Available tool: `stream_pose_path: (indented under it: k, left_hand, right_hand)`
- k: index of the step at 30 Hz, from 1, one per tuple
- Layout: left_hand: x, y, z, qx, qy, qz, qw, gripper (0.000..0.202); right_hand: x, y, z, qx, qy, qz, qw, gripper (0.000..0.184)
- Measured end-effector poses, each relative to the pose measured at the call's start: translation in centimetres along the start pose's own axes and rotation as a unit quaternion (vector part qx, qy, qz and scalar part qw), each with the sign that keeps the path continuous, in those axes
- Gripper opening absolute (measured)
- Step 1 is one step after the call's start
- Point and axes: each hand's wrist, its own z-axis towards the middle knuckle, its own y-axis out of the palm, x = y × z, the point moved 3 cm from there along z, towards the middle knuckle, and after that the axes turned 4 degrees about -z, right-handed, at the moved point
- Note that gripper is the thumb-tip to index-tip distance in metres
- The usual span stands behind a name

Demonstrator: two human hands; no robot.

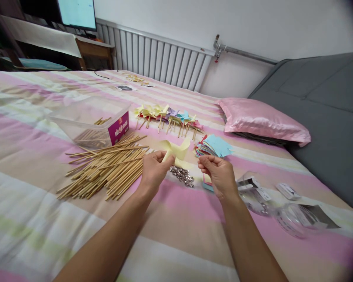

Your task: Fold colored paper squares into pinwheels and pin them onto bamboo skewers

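Between the thumb and fingers of my left hand (157, 166) is a pale yellow paper pinwheel (176, 150), its blades curled upward. To its right, my right hand (219, 172) is pinched, apart from the pinwheel; whatever its fingertips hold is too small to make out. Below the pinwheel lies a heap of small shiny metal pins (182, 176). A stack of cut coloured paper (214, 145), light blue on top, sits just behind my right hand. Left of my left hand spreads a large pile of thin wooden sticks (106, 168).
A clear plastic box (91, 113) holding more sticks stands behind the pile. Several pinwheels on sticks (167, 113) lie in a row farther back. Clear round containers (297, 219) lie at right, and a pink pillow (261, 119) rests near the grey headboard (320, 94).
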Motion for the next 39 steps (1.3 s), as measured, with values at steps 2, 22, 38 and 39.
stream_pose_path:
  k: [2,22,38,39]
  left_hand:
    - [0.1,0.1,-0.1,-0.006,0.003,-0.004,1.0,0.018]
    - [0.8,1.5,-1.4,-0.098,-0.009,-0.085,0.991,0.023]
    - [0.7,1.7,-1.5,-0.11,-0.002,-0.076,0.991,0.025]
    - [0.8,1.7,-1.5,-0.108,-0.001,-0.077,0.991,0.025]
  right_hand:
    - [-0.7,0.0,-0.4,0.01,-0.002,0.023,1.0,0.031]
    - [-3.8,2.3,-4.3,-0.064,-0.23,-0.226,0.945,0.011]
    - [-3.9,2.3,-4.7,-0.015,-0.247,-0.242,0.938,0.01]
    - [-3.9,2.4,-4.7,-0.014,-0.255,-0.244,0.936,0.009]
